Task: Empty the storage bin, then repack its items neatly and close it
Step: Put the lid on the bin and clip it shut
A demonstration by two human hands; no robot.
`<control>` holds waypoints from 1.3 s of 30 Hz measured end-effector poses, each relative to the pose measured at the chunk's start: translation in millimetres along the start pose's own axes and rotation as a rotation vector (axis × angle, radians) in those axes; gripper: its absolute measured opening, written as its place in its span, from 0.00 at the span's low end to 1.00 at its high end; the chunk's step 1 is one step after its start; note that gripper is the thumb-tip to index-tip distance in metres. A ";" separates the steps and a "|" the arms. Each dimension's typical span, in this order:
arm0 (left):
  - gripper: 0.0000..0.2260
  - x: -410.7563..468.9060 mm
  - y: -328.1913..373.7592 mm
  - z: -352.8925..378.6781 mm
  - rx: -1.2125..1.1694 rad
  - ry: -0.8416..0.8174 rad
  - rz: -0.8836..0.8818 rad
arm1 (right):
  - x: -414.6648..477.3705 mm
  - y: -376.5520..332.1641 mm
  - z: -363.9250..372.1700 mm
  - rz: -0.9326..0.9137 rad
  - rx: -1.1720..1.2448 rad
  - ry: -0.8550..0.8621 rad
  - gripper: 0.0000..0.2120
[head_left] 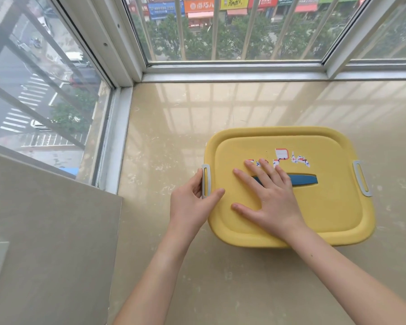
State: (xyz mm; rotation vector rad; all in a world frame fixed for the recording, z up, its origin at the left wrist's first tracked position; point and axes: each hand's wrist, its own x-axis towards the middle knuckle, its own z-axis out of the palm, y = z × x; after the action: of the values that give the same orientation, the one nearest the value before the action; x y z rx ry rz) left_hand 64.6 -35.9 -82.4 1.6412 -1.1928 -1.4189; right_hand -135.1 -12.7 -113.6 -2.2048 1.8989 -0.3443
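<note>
Storage bin (288,240): you have one, yellow and round-cornered, with its lid (333,207) on, standing on the beige sill (197,118) toward the right. It has one blue handle (305,179), two grey latches (362,178) and torn stickers (282,154). Your left hand (190,202) pinches the left latch (205,180); your right hand (270,198) lies spread flat on the lid.

One wide-angle view, worn on the head, faced forward and steeply down, stood close above the ledge (220,109), bin (326,207) low right, window (232,38) across the top.
</note>
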 end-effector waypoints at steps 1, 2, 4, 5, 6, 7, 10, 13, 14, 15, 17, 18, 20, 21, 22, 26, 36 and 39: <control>0.30 -0.3 -1.1 -0.1 0.023 -0.001 0.005 | 0.1 -0.2 0.2 -0.001 -0.009 -0.004 0.35; 0.32 -0.9 -1.5 -0.2 0.057 0.000 0.013 | 0.1 -0.2 0.4 -0.004 -0.018 -0.008 0.35; 0.32 -2.0 0.1 1.3 0.174 0.000 0.042 | 0.0 0.1 0.7 -0.010 -0.032 -0.016 0.35; 0.32 -3.3 1.2 2.3 0.243 -0.001 0.059 | 0.1 0.1 0.7 -0.013 -0.038 -0.022 0.35; 0.31 -4.8 2.5 3.4 0.295 0.000 0.075 | 0.3 0.1 0.7 -0.016 -0.044 -0.027 0.35; 0.31 -5.4 2.1 4.3 0.322 0.003 0.081 | 0.4 0.2 0.6 -0.015 -0.045 -0.030 0.35; 0.30 -5.0 1.4 6.5 0.331 -0.001 0.056 | -0.3 0.3 -0.1 -0.008 -0.031 -0.038 0.35; 0.30 -10.7 2.8 6.4 0.301 -0.015 0.011 | 0.5 -1.0 -5.5 -0.005 -0.018 -0.091 0.34; 0.30 -15.2 4.0 5.9 0.284 -0.013 0.000 | 0.3 -2.3 -8.5 -0.010 -0.007 -0.110 0.34; 0.31 -21.0 5.4 5.4 0.264 -0.004 -0.015 | -0.4 -3.7 -12.8 -0.011 0.009 -0.122 0.33; 0.32 -31.8 9.7 4.5 0.245 0.022 -0.044 | -2.9 -4.1 -27.0 0.040 0.052 -0.092 0.30; 0.32 -36.7 12.4 3.8 0.248 0.039 -0.048 | -6.2 -2.6 -37.6 0.085 0.092 -0.044 0.29; 0.32 -44.9 16.1 2.6 0.229 0.073 -0.037 | -20.5 7.7 -61.3 0.152 0.194 0.075 0.27; 0.33 -48.4 18.0 2.5 0.209 0.082 -0.034 | -30.4 16.9 -72.8 0.167 0.221 0.123 0.26; 0.33 -51.5 19.7 2.8 0.200 0.086 -0.032 | -40.8 29.0 -82.3 0.179 0.222 0.152 0.25; 0.35 -52.2 19.5 10.6 0.212 0.093 -0.031 | -69.7 82.6 -106.6 0.377 0.189 0.145 0.26; 0.38 -20.5 9.2 35.3 0.188 0.078 -0.102 | -57.8 148.1 -97.9 0.628 0.530 -0.148 0.38; 0.40 -15.5 5.6 34.2 0.199 0.094 -0.095 | -57.9 156.3 -93.0 0.634 0.688 -0.124 0.40</control>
State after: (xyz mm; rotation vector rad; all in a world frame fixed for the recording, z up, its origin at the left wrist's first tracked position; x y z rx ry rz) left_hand 30.0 -20.8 -78.3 1.9020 -1.2489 -1.2979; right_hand -319.1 20.9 -75.7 -1.1090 1.9026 -0.6046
